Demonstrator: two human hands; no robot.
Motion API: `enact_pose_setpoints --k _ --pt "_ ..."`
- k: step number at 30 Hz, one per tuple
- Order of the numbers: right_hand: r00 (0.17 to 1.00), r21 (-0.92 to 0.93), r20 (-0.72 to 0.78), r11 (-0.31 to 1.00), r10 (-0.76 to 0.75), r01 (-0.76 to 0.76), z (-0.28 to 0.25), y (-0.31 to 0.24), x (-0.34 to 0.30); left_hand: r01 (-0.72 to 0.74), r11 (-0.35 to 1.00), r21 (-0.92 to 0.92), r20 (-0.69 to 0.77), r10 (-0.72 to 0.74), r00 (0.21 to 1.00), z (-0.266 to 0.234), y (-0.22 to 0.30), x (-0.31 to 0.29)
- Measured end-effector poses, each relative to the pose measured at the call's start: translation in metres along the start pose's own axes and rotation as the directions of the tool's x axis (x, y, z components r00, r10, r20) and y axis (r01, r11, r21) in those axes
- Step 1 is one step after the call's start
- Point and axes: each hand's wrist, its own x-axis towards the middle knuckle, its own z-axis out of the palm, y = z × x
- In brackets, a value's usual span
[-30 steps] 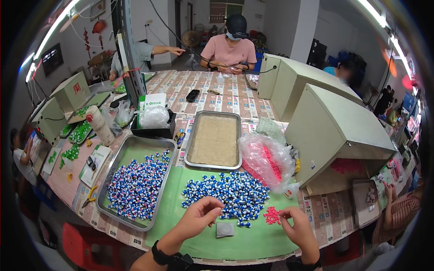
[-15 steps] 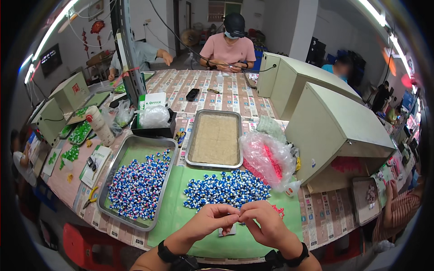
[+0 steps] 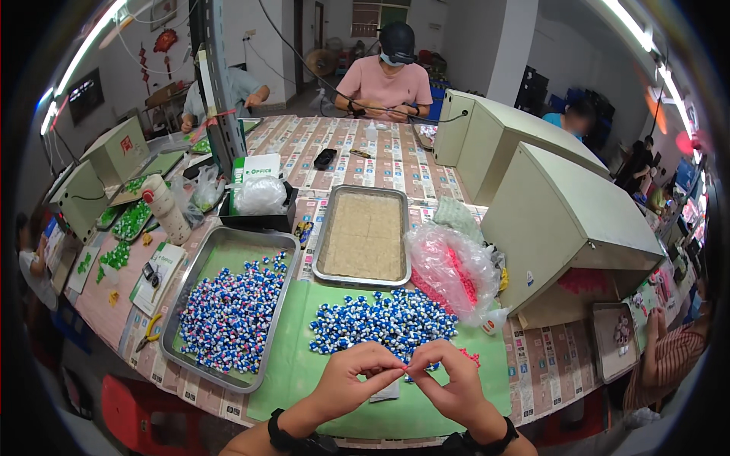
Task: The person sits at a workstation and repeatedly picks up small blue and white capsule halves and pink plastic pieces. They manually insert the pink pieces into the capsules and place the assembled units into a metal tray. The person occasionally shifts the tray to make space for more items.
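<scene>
My left hand (image 3: 351, 381) and my right hand (image 3: 455, 386) meet over the green mat (image 3: 304, 304), thumb and forefinger pinched on each. Their fingertips come together around something too small to make out, with a hint of pink or red. Just beyond them spreads a pile of small blue-and-white pieces (image 3: 372, 319). Several tiny red pieces (image 3: 471, 356) lie by the right fingers. Under the hands, a small whitish flat thing (image 3: 388, 392) is partly hidden. A metal tray (image 3: 268, 357) at the left holds many blue, white and pink pieces.
Behind the pile stands a beige-lined tray (image 3: 361, 232). A clear bag (image 3: 426, 247) with pink pieces and a small bottle (image 3: 495, 321) sit right of it. A large beige box (image 3: 559, 220) rises at the right. Yellow-handled pliers (image 3: 152, 333) lie far left. A co-worker (image 3: 384, 80) sits opposite.
My fingers have shifted slightly and the two pinches now meet tip to tip, the hands a little wider apart. Across the table, the left co-worker's hand has drawn back.
</scene>
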Motion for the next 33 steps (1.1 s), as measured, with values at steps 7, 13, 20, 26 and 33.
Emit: enact_pose_setpoints --k 7,13,20,26,33 --pt "0.934 0.468 -0.045 0.833 0.356 -0.295 0.008 0.005 -0.013 -0.225 0.928 0.298 -0.084 0.261 0.962 0.015 -0.003 0.000" --pt "0.974 0.167 0.016 0.960 0.227 -0.226 0.002 0.003 -0.007 -0.239 0.894 0.379 -0.045 0.275 0.960 0.014 -0.001 -0.003" --pt "0.988 -0.043 0.120 0.995 0.094 -0.090 -0.001 0.003 0.005 -0.252 0.863 0.437 -0.010 0.285 0.958 0.005 0.000 -0.003" --pt "0.974 -0.065 0.165 0.987 0.156 -0.147 -0.005 -0.003 0.005 -0.218 0.874 0.434 0.008 0.239 0.971 0.003 -0.006 -0.005" --pt "0.913 -0.198 0.309 0.957 0.267 -0.213 -0.004 0.014 -0.006 0.117 0.990 -0.079 -0.256 -0.134 0.958 -0.022 -0.014 -0.018"
